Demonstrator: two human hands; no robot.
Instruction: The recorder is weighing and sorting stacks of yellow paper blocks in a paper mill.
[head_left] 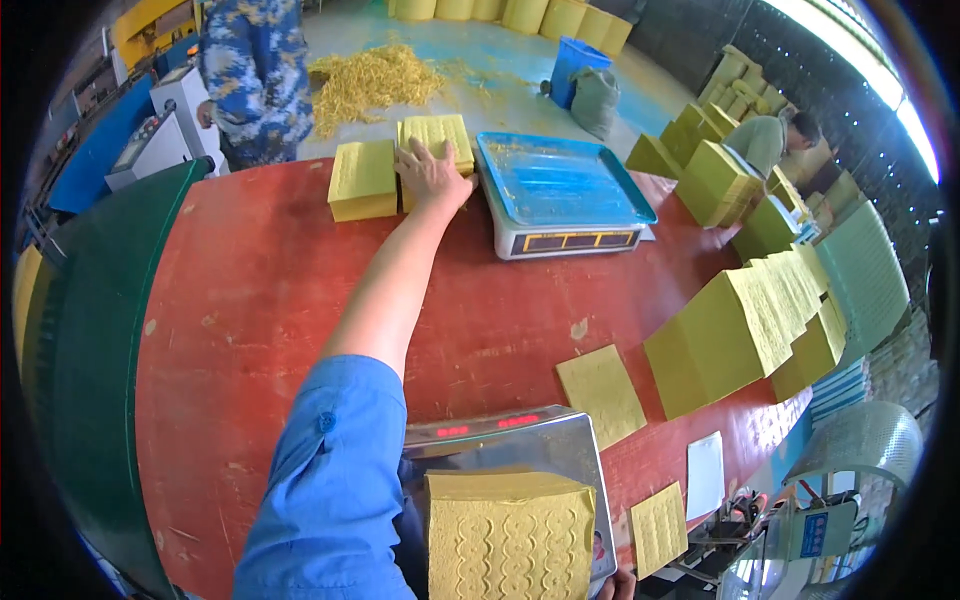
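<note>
My left hand, at the end of a blue sleeve, reaches across the red table. Its fingers are spread over the top of a stack of yellow embossed paper, and the thumb lies by the stack's right side. Touching that stack on the left is another yellow paper stack. Close to me, a thick yellow paper stack with wavy embossing rests on a steel-topped scale with a lit red display. Only a bit of my right hand shows at the lower edge, beside the scale; its fingers are mostly cut off.
A scale with a blue tray stands right of the far stacks. Leaning stacks of yellow paper line the right side, with loose sheets nearer. A green surface borders the left. One person stands beyond; another bends at right.
</note>
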